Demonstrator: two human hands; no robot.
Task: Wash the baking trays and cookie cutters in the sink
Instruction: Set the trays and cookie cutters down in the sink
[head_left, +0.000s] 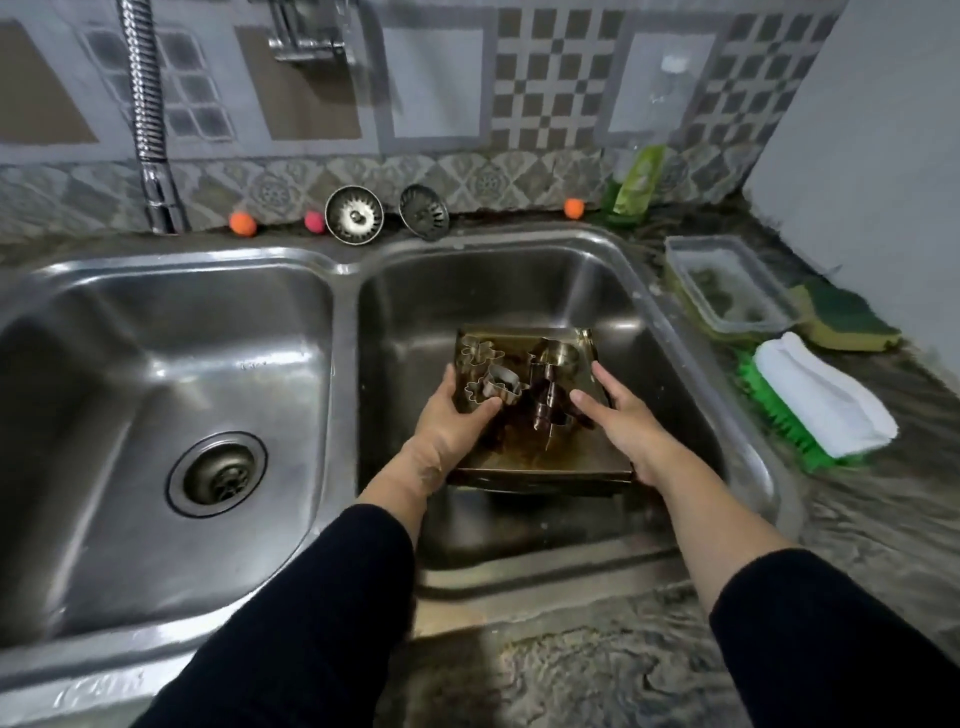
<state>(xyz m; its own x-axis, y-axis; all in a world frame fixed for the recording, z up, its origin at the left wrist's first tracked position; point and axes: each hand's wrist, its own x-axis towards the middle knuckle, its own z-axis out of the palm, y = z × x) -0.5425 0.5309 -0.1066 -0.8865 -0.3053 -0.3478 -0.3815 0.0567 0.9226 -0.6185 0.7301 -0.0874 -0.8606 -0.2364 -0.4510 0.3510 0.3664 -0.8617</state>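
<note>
A square metal baking tray (545, 457), stained brown, is held above the floor of the right sink basin (519, 280). Several metal cookie cutters (498, 387) lie loose in the tray. My left hand (452, 421) grips the tray's left edge, thumb over the rim near a cutter. My right hand (623, 421) holds the tray's right edge with the thumb inside and the fingers along the rim. A second tray seems to sit under the first; its edge shows at the front.
The left sink basin (130, 364) has an open drain (217, 474). Two strainers (354, 214) lean on the back ledge by small balls. On the right counter lie a dish soap bottle (636, 179), plastic container (727, 283), sponge (841, 322) and green brush (815, 405).
</note>
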